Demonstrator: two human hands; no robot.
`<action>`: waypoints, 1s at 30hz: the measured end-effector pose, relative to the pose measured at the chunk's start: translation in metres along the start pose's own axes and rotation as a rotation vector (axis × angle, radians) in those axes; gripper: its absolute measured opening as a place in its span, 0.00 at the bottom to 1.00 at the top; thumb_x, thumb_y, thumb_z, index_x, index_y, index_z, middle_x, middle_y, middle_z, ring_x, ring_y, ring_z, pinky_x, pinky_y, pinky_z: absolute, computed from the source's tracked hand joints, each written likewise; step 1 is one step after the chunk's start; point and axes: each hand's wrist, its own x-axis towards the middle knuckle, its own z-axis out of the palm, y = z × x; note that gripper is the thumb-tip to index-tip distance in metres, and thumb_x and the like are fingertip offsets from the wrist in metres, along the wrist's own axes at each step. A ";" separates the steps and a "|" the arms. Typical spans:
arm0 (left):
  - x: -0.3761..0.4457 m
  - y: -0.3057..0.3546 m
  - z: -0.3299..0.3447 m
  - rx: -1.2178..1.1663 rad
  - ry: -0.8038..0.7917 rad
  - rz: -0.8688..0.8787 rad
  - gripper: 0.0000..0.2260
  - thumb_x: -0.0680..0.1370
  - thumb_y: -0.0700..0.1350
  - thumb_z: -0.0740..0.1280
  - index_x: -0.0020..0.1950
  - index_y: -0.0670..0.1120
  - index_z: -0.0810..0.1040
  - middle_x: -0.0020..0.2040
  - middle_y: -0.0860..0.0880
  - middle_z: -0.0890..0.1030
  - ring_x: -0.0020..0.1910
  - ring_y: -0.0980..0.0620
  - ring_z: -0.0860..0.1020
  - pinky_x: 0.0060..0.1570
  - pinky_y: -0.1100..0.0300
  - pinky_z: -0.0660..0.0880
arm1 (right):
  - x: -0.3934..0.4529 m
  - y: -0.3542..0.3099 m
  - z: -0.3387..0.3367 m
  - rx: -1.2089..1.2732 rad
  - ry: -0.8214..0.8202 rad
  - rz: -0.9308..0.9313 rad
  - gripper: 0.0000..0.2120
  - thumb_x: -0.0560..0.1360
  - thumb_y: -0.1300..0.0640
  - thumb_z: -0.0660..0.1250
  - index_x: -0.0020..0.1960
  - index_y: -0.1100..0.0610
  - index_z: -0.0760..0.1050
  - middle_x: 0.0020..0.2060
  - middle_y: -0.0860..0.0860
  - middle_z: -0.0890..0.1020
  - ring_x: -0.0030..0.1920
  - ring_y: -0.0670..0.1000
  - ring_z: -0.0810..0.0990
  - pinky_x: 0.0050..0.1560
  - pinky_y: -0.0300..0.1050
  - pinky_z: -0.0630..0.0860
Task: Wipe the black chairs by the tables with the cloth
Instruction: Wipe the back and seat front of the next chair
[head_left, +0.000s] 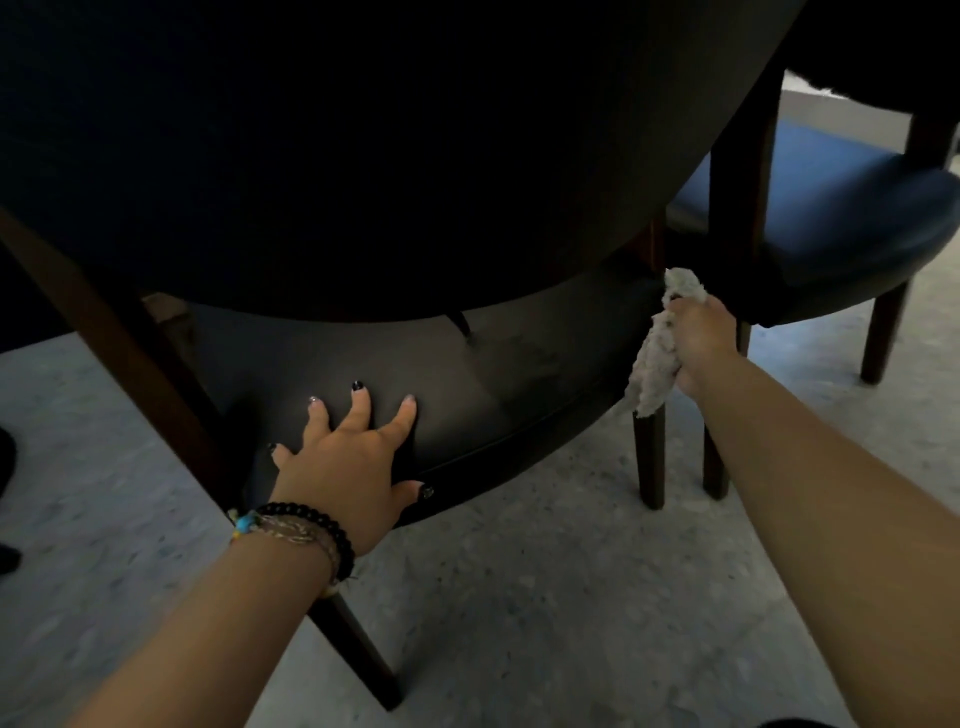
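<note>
Cloth (660, 348) bunched in right hand (704, 338) fingers; left hand (343, 462) fingers splayed flat on chair seat (519, 374).

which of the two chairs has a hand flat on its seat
The near chair in the middle: the left hand lies spread on its seat. The other chair, at right, has no hand on it.

Pale grey speckled terrazzo-like floor (545, 597) under dim light. A second blue-black padded seat on dark wooden legs (852, 223) stands at right; a grey wall base with blue flooring (841, 140) lies beyond.
</note>
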 end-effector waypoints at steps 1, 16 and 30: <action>0.000 0.000 -0.001 -0.005 -0.009 -0.001 0.35 0.78 0.62 0.60 0.77 0.63 0.41 0.79 0.51 0.43 0.76 0.36 0.43 0.69 0.31 0.56 | -0.004 0.002 0.000 0.107 0.017 0.098 0.20 0.80 0.52 0.61 0.71 0.54 0.69 0.58 0.55 0.78 0.55 0.55 0.78 0.52 0.50 0.74; -0.005 -0.001 0.004 0.039 0.041 0.031 0.35 0.78 0.63 0.58 0.77 0.62 0.39 0.79 0.50 0.42 0.76 0.36 0.44 0.69 0.33 0.57 | -0.025 0.003 0.007 -0.044 0.133 -0.059 0.14 0.81 0.52 0.57 0.65 0.52 0.72 0.50 0.50 0.77 0.48 0.49 0.77 0.43 0.43 0.69; -0.002 -0.003 -0.005 -0.067 -0.005 0.019 0.35 0.77 0.60 0.63 0.77 0.62 0.45 0.79 0.50 0.46 0.77 0.36 0.46 0.70 0.32 0.56 | -0.205 0.073 0.067 0.275 0.022 -0.070 0.22 0.80 0.57 0.59 0.73 0.46 0.68 0.66 0.44 0.76 0.63 0.42 0.76 0.64 0.42 0.73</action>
